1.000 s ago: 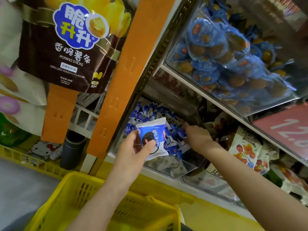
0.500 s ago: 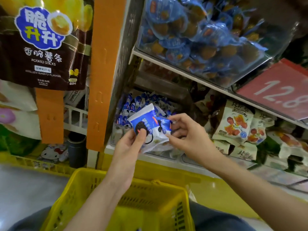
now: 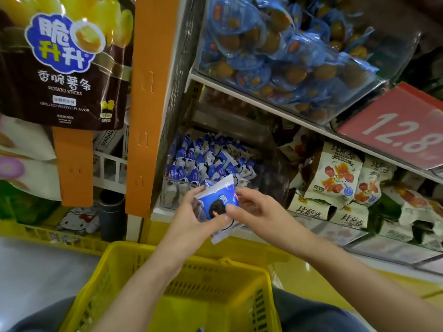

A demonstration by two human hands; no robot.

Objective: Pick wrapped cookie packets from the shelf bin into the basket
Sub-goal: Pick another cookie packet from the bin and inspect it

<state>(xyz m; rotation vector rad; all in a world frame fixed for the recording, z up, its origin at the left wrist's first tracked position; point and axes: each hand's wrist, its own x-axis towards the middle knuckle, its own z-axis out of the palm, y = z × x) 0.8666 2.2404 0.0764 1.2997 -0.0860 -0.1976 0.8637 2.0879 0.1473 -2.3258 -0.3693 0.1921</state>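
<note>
A stack of blue-and-white wrapped cookie packets (image 3: 217,200) sits between both hands in front of the shelf. My left hand (image 3: 191,219) cups the stack from the left and below. My right hand (image 3: 254,212) pinches its right side, thumb on the front packet. Behind them a clear shelf bin (image 3: 172,192) holds several more of the same packets (image 3: 206,161). The yellow plastic basket (image 3: 153,257) is directly below my forearms, and a small blue packet corner shows at its bottom (image 3: 200,329).
An orange shelf post (image 3: 148,104) stands left of the bin, with a hanging potato-stick bag (image 3: 64,68) beside it. A bin of blue snack cups (image 3: 282,49) fills the upper shelf. Cream snack bags (image 3: 335,180) and a red price sign (image 3: 402,130) lie to the right.
My right hand left the bin with a packet and came to the one in my left hand. Both hands now hold the packets together, lower and closer to the basket.
</note>
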